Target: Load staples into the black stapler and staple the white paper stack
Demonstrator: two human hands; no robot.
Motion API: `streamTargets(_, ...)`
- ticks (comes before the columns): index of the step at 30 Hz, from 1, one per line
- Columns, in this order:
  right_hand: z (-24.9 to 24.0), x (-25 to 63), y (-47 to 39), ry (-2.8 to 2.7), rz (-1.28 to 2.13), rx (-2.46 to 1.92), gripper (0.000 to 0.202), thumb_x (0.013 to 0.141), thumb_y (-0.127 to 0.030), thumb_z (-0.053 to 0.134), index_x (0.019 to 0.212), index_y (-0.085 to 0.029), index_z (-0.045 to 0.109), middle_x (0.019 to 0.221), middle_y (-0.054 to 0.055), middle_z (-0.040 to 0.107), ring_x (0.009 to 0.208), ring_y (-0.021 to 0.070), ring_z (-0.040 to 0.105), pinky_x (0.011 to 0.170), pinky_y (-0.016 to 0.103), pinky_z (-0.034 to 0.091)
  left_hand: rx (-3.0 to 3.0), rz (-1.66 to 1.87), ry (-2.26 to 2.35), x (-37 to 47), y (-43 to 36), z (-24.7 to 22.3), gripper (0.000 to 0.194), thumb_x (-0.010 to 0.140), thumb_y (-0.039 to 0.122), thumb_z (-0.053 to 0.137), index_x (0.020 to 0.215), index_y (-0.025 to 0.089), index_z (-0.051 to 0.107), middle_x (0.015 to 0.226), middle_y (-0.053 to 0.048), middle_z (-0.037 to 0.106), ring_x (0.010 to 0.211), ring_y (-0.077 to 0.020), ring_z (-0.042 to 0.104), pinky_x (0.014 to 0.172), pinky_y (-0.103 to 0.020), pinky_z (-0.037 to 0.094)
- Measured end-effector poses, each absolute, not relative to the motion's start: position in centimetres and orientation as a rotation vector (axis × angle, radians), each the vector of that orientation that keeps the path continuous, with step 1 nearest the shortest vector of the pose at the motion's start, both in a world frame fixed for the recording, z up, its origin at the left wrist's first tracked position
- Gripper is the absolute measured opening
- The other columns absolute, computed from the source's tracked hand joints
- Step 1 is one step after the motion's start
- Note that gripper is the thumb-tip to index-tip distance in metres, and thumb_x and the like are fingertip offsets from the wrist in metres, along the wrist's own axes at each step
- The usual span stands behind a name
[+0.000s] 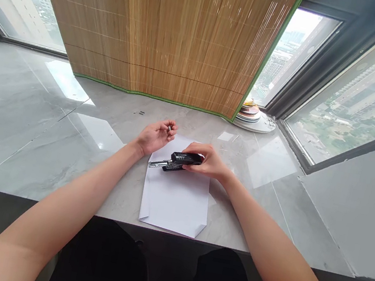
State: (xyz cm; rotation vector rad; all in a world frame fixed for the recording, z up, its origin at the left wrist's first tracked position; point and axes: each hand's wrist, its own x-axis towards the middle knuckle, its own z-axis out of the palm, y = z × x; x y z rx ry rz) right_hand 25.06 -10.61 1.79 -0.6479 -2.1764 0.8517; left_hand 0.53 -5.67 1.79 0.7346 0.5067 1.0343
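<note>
A black stapler (179, 159) is in my right hand (207, 160), with the fingers wrapped round its right end. Its metal staple tray (158, 164) sticks out to the left. The stapler is above white paper sheets (176, 201) with folded lower corners; I cannot tell whether it touches them. My left hand (156, 137) is palm up near the paper's upper left edge. Its curled fingers pinch a small grey strip of staples (169, 128), partly hidden by the fingers. More short staple strips (141, 113) lie on the counter to the upper left of this hand.
The grey marble-look counter (46, 135) ends at a front edge before my legs. A bamboo blind (176, 37) hangs along its back. Stacked plates (249, 116) stand at the back right, beside the windows (369, 95).
</note>
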Motion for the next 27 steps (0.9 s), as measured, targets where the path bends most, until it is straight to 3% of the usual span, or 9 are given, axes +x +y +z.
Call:
streamTargets(2, 1.7, 25.0, -10.5, -2.23, 0.835, -0.648, 0.023, 0.086, -0.037, 0.083, 0.104, -0.022, 0.08, 0.092, 0.004, 0.076, 0.081, 0.0197, 0.066, 0.075, 0.033, 0.05, 0.852, 1.063, 0.526, 0.9, -5.7, 1.5, 0.016, 0.088, 0.003, 0.063, 0.094, 0.015, 0.071, 0.089, -0.005, 0.067, 0.073, -0.0105, 0.062, 0.067, -0.022, 0.054)
streamTargets(4, 1.7, 25.0, -10.4, -2.272, 0.823, -0.647, 0.027, 0.086, -0.038, 0.084, 0.108, -0.024, 0.079, 0.097, 0.004, 0.077, 0.088, 0.0218, 0.067, 0.083, 0.036, 0.052, 0.977, 1.074, 0.538, 1.1, -5.7, 1.2, 0.015, 0.089, 0.009, 0.074, 0.102, 0.015, 0.074, 0.098, -0.007, 0.073, 0.082, -0.0124, 0.069, 0.079, -0.025, 0.058)
streamTargets(7, 1.8, 25.1, -10.3, -2.214, 0.827, -0.689, 0.031, 0.094, -0.046, 0.078, 0.119, -0.027, 0.077, 0.116, 0.006, 0.075, 0.107, 0.025, 0.067, 0.094, 0.04, 0.054, 1.14, 1.038, 0.538, 1.1, -5.8, 0.7, 0.043, 0.084, 0.026, 0.091, 0.121, 0.016, 0.072, 0.114, -0.012, 0.079, 0.102, -0.022, 0.077, 0.102, -0.04, 0.058)
streamTargets(10, 1.9, 25.1, -10.4, -2.08, 0.713, -0.733, 0.028, 0.102, -0.047, 0.068, 0.122, -0.029, 0.075, 0.125, 0.008, 0.07, 0.115, 0.0257, 0.065, 0.099, 0.043, 0.053, 1.224, 1.049, 0.546, 1.0, -5.9, 0.4, 0.067, 0.079, 0.038, 0.097, 0.135, 0.017, 0.066, 0.121, -0.017, 0.08, 0.111, -0.0285, 0.078, 0.111, -0.049, 0.055)
streamTargets(17, 2.0, 24.7, -10.7, -2.175, 0.325, -0.725, 0.016, 0.103, -0.039, 0.067, 0.115, -0.028, 0.072, 0.153, 0.007, 0.062, 0.138, 0.0319, 0.052, 0.121, 0.055, 0.039, 1.263, 1.04, 0.567, 1.0, -6.1, 0.6, 0.07, 0.074, 0.036, 0.1, 0.133, 0.021, 0.066, 0.138, -0.016, 0.072, 0.102, -0.0246, 0.08, 0.104, -0.045, 0.06)
streamTargets(19, 1.9, 24.7, -10.7, -2.231, 0.298, -0.723, 0.019, 0.105, -0.036, 0.064, 0.121, -0.03, 0.072, 0.159, 0.005, 0.059, 0.142, 0.0318, 0.049, 0.123, 0.056, 0.037, 1.241, 1.064, 0.552, 1.1, -6.3, 0.8, 0.068, 0.072, 0.036, 0.101, 0.13, 0.021, 0.067, 0.137, -0.014, 0.071, 0.104, -0.023, 0.079, 0.103, -0.04, 0.061)
streamTargets(23, 1.9, 24.6, -10.6, -2.289, 0.289, -0.752, 0.032, 0.106, -0.039, 0.063, 0.137, -0.034, 0.071, 0.161, 0.004, 0.058, 0.145, 0.0315, 0.047, 0.125, 0.057, 0.036, 1.197, 1.095, 0.544, 1.2, -6.5, 1.2, 0.064, 0.071, 0.033, 0.102, 0.125, 0.022, 0.069, 0.13, -0.01, 0.072, 0.107, -0.0204, 0.075, 0.101, -0.033, 0.059)
streamTargets(27, 2.1, 24.4, -10.8, -2.237, 0.364, -0.785, 0.033, 0.107, -0.044, 0.061, 0.136, -0.035, 0.074, 0.156, 0.005, 0.062, 0.142, 0.0301, 0.05, 0.124, 0.055, 0.041, 1.21, 1.092, 0.546, 1.2, -6.7, 1.4, 0.061, 0.073, 0.034, 0.1, 0.124, 0.022, 0.069, 0.123, -0.008, 0.073, 0.106, -0.0185, 0.073, 0.098, -0.03, 0.058)
